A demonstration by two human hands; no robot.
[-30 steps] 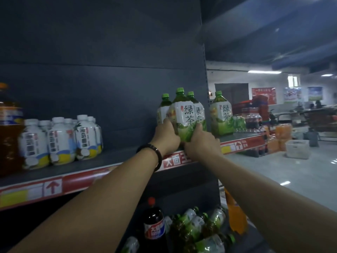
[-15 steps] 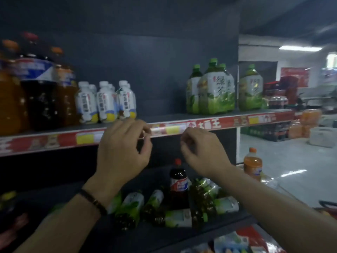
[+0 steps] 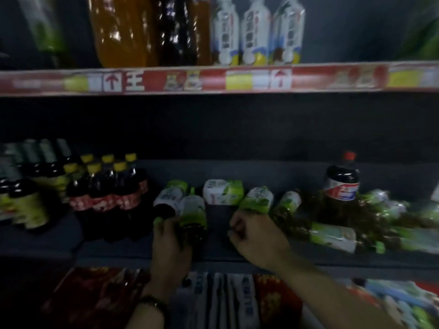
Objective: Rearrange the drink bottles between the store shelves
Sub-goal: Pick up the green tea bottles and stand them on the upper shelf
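Several green tea bottles lie on their sides on the dark middle shelf [image 3: 118,248]. My left hand [image 3: 169,243] wraps around one lying green tea bottle [image 3: 193,214] near its dark lower part. My right hand [image 3: 256,238] reaches a neighbouring green tea bottle [image 3: 257,200], fingers curled at its end; whether they grip it is blurred. More green tea bottles [image 3: 332,236] are piled to the right around an upright cola bottle [image 3: 342,184].
The upper shelf [image 3: 237,79] carries white bottles [image 3: 255,32], orange and dark large bottles. Packs of dark bottles with yellow caps [image 3: 107,184] stand left on the middle shelf. Packaged goods [image 3: 225,302] lie on the shelf below.
Both hands have dropped from the upper shelf edge down to the lying green tea bottles on the middle shelf. My view has tilted down and left.
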